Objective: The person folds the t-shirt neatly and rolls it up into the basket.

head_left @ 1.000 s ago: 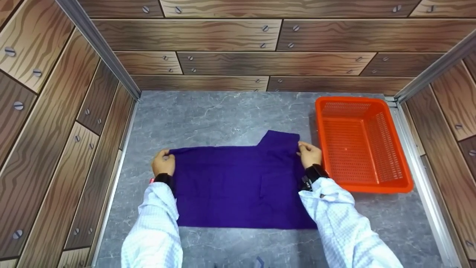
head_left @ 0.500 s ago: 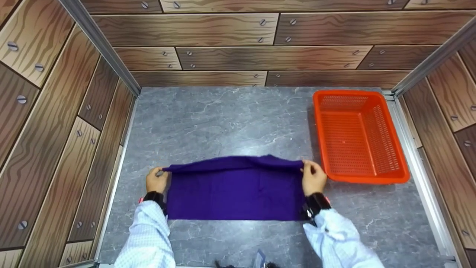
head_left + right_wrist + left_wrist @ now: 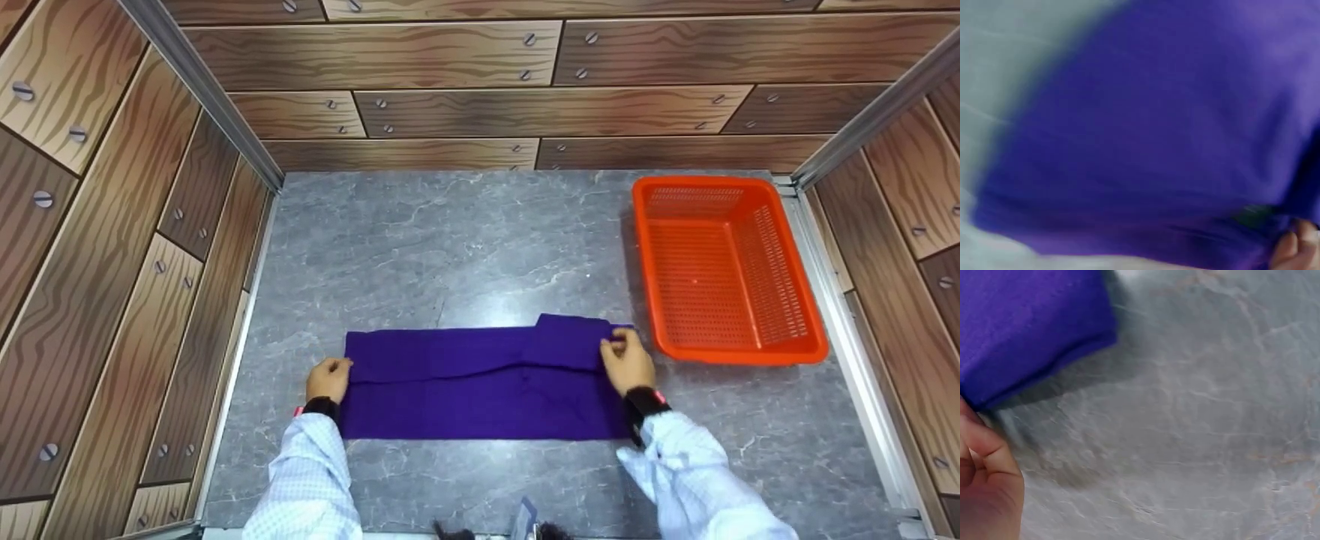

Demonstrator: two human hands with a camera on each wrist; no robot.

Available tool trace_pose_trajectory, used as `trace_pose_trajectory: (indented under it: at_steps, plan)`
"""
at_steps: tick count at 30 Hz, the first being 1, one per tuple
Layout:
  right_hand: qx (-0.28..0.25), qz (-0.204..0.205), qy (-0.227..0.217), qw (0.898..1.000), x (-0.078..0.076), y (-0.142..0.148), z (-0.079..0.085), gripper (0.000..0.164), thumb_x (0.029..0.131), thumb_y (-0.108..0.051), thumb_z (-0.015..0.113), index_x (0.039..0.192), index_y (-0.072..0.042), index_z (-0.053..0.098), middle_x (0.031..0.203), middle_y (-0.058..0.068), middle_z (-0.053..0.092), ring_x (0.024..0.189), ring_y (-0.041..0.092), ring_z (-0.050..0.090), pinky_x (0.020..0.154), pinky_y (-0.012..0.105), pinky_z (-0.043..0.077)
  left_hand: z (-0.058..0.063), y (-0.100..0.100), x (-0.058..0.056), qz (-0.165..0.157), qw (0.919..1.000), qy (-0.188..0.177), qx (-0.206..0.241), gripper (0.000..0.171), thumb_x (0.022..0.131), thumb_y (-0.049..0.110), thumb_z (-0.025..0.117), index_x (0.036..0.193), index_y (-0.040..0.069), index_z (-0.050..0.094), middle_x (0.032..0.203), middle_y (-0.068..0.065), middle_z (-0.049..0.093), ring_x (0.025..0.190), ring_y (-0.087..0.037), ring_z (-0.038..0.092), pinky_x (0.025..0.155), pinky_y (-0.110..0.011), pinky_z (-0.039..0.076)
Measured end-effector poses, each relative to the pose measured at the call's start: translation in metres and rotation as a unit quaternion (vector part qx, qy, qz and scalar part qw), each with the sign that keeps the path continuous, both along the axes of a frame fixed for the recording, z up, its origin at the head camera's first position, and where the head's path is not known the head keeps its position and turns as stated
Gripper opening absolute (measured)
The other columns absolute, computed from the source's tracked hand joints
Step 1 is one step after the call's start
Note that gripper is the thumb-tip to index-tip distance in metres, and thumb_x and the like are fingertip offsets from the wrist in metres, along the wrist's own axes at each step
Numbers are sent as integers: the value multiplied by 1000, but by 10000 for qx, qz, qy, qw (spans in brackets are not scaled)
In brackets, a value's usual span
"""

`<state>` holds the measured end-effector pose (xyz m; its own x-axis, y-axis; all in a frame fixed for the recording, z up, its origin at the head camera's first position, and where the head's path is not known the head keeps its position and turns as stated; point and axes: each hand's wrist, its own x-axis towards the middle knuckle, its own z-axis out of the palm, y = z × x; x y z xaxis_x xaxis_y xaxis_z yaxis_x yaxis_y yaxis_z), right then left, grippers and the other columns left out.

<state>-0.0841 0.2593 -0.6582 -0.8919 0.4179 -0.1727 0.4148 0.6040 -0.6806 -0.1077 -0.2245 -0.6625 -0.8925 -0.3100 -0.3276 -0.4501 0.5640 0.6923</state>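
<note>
A purple shirt (image 3: pixel 450 409) lies on the grey surface as a long strip, its far part folded over toward me. A short sleeve (image 3: pixel 570 341) shows on top at the right. My left hand (image 3: pixel 328 380) pinches the left end of the folded-over edge. My right hand (image 3: pixel 628 362) pinches the right end of that edge, beside the sleeve. In the left wrist view the left hand (image 3: pixel 991 478) holds a corner of the cloth (image 3: pixel 1033 332). In the right wrist view blurred purple cloth (image 3: pixel 1145 124) fills most of the picture, with fingertips (image 3: pixel 1297 247) at the lower right.
An orange plastic basket (image 3: pixel 649 270) with perforated walls stands to the right, close to the right hand. Wood-patterned panels (image 3: pixel 450 60) wall in the grey marbled surface (image 3: pixel 420 240) at the back and both sides.
Both hands have brought the shirt's far edge toward me, folding it over the near part, and laid it down. The shirt is now a narrower strip, with the sleeve turned on top.
</note>
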Motion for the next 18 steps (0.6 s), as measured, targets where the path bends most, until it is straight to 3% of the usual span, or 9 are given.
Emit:
trace_pose_trajectory:
  at_steps: [4,7,10,15,18]
  plan:
    - [-588,-359,-529,9962,-23,-1,11,46,87,-24,58,125,0,45,109,23,62,100,35,58,89,43,42,0,8,-7,-87,9996,286,15,18,85,6,55,98,-2,66,97,-20,64,92,-31,57,83,-40,42]
    - [-898,-758,-570,9914,-33,-3,13,46,84,-16,62,123,4,50,110,27,61,100,36,58,88,40,43,0,12,-13,-184,9991,299,237,21,83,0,53,100,-1,65,102,-21,64,96,-31,56,84,-39,41]
    - [-1093,-995,-320,9885,-39,-5,14,35,81,-9,62,114,3,61,107,25,63,95,33,59,81,33,44,2,15,-20,-180,9986,255,425,24,84,-2,50,102,-1,66,109,-22,62,103,-31,55,89,-40,40]
    - [-1337,-1143,533,9830,-52,-14,20,19,82,-5,61,100,-1,69,97,19,68,82,15,59,71,19,41,10,15,-35,43,9968,356,715,29,85,-3,46,107,-1,65,118,-21,59,116,-30,50,99,-39,36]
    - [-1754,-1256,1028,9710,-64,-22,31,17,83,-1,60,98,-1,68,91,17,67,78,12,59,64,17,47,17,16,-44,160,9957,341,841,33,86,-2,44,114,1,62,122,-20,58,111,-29,53,92,-35,41]
